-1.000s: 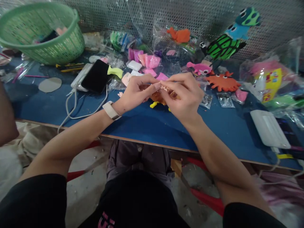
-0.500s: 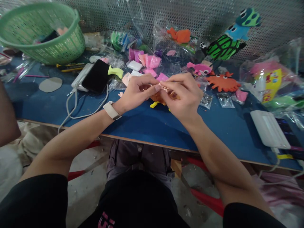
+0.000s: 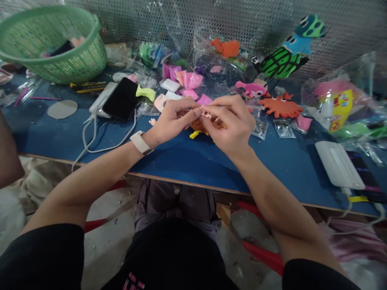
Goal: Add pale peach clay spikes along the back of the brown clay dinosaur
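Observation:
My left hand [image 3: 175, 121] and my right hand [image 3: 231, 127] meet above the blue table, thumbs and forefingers pinched together. Between the fingertips shows a small pale pink piece of modelling clay [image 3: 207, 113], mostly covered by the fingers. Just under and behind the hands is an orange-brown clay figure [image 3: 200, 125] with yellow feet [image 3: 195, 134]; whether the pink piece is joined to it I cannot tell. An orange clay crab [image 3: 281, 106] and a pink clay fish [image 3: 251, 89] lie to the right of my right hand.
A green basket [image 3: 99, 44] stands at the back left. Nearby lie a black phone [image 3: 121, 98], a white cable [image 3: 116, 147] and a grey disc [image 3: 62, 109]. Clay packets [image 3: 192, 79] and a green turtle figure [image 3: 281, 62] stand behind. A white power bank [image 3: 338, 164] lies right.
The whole view has shifted slightly. Both hands keep the same pinched pose at the pale pink piece, with barely any finger movement.

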{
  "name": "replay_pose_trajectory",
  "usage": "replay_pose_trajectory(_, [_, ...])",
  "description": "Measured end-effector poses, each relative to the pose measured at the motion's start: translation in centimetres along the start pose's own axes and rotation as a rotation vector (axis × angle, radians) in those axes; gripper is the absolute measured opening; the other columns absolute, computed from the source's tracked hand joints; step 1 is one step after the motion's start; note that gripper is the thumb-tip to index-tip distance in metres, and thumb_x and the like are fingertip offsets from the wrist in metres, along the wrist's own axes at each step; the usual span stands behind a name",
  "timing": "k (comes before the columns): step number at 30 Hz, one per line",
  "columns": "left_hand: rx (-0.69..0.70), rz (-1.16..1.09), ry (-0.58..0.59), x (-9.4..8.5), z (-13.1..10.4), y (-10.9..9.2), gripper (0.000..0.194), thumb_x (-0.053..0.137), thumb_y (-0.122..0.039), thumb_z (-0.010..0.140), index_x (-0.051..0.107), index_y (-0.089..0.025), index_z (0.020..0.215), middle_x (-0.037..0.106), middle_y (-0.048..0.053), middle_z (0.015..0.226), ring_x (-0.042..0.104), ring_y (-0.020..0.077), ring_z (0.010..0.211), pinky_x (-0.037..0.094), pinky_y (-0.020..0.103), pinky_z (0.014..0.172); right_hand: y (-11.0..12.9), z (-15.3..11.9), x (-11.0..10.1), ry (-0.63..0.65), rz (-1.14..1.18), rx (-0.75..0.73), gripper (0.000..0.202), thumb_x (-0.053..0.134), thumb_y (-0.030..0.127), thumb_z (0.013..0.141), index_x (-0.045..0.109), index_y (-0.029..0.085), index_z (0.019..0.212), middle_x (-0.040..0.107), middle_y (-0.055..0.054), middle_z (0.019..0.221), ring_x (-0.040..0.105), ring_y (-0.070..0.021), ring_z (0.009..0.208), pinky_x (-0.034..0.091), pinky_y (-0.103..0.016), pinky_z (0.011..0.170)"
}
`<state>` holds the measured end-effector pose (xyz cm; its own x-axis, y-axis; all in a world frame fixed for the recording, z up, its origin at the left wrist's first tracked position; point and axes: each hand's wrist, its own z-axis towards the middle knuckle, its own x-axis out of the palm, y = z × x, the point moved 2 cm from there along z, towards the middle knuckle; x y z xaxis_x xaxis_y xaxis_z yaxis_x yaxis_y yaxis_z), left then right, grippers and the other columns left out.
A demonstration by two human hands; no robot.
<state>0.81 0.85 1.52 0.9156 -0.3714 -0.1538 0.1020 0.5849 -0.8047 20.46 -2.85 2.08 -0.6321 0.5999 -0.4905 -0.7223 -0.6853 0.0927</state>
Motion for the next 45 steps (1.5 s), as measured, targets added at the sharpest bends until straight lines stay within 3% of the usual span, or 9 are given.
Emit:
replay_pose_trajectory(3, [-0.036,0.032,-0.068,0.01,-0.04,0.22,0.052,0.088,-0.071,0.095,0.083,-0.02,0.098,0.076,0.004,0.09,0.07,0.0104,0.074,0.057,0.021,0.063,0.09,0.05,-0.04,-0.03,-0.021,0.009,0.018,0.065,0.03,0.116,0.082,0.03,0.119,0.084,-0.005,0.115,0.079,-0.0188,0.089,0.068,-0.036,0.078])
replay_pose_trajectory(7, [-0.024,0.021,-0.057,-0.05,0.06,0.42,0.053,0.094,-0.071,0.088,0.084,-0.019,0.094,0.076,0.005,0.089,0.07,0.0113,0.075,0.057,0.022,0.063,0.08,0.02,0.03,-0.043,0.027,0.02,0.019,0.064,0.029,0.115,0.082,0.031,0.119,0.084,-0.005,0.114,0.079,-0.0193,0.088,0.067,-0.036,0.075])
replay_pose_trajectory(14, [0.008,0.054,-0.033,-0.23,0.14,0.18,0.049,0.087,-0.07,0.096,0.085,-0.021,0.096,0.074,0.006,0.087,0.067,0.0118,0.076,0.051,0.022,0.06,-0.08,0.09,0.07,0.028,-0.017,0.071,0.023,0.062,0.038,0.115,0.083,0.031,0.122,0.083,-0.006,0.117,0.081,-0.0243,0.104,0.072,-0.042,0.086])
replay_pose_trajectory(22, [0.028,0.092,-0.054,-0.23,0.12,0.14,0.049,0.087,-0.071,0.096,0.086,-0.022,0.098,0.077,0.007,0.091,0.068,0.0124,0.079,0.052,0.022,0.06,0.0,-0.01,0.23,0.022,0.031,0.068,0.021,0.064,0.036,0.116,0.082,0.032,0.126,0.083,-0.005,0.118,0.081,-0.0216,0.099,0.071,-0.038,0.08])
replay_pose_trajectory(28, [0.002,0.002,-0.019,-0.02,0.06,-0.01,0.049,0.084,-0.069,0.099,0.084,-0.021,0.098,0.072,0.004,0.087,0.061,0.0077,0.063,0.049,0.022,0.054,-0.21,-0.15,0.22,-0.001,0.045,0.039,0.019,0.067,0.039,0.115,0.083,0.032,0.123,0.084,-0.004,0.117,0.081,-0.0214,0.099,0.069,-0.036,0.078])
replay_pose_trajectory(34, [0.02,0.038,-0.039,-0.1,0.11,0.08,0.047,0.092,-0.068,0.092,0.083,-0.022,0.093,0.074,0.004,0.085,0.064,0.01,0.07,0.05,0.023,0.058,0.02,-0.12,0.16,-0.02,0.019,0.023,0.019,0.065,0.035,0.116,0.083,0.032,0.123,0.085,-0.004,0.114,0.081,-0.021,0.098,0.068,-0.035,0.076])
replay_pose_trajectory(40, [0.01,-0.028,0.022,0.01,0.13,-0.07,0.049,0.081,-0.07,0.102,0.082,-0.022,0.093,0.067,0.002,0.083,0.055,0.006,0.055,0.044,0.024,0.05,0.07,0.01,0.03,-0.015,0.013,0.031,0.018,0.068,0.039,0.115,0.082,0.032,0.124,0.085,-0.005,0.115,0.082,-0.0223,0.099,0.069,-0.038,0.079])
replay_pose_trajectory(45, [0.022,0.06,-0.002,-0.14,0.13,-0.18,0.047,0.088,-0.068,0.096,0.084,-0.022,0.094,0.072,0.004,0.083,0.062,0.0094,0.067,0.045,0.024,0.055,0.15,0.1,-0.03,-0.03,0.018,0.004,0.016,0.068,0.033,0.115,0.083,0.032,0.12,0.086,-0.003,0.112,0.082,-0.0208,0.096,0.068,-0.037,0.077])
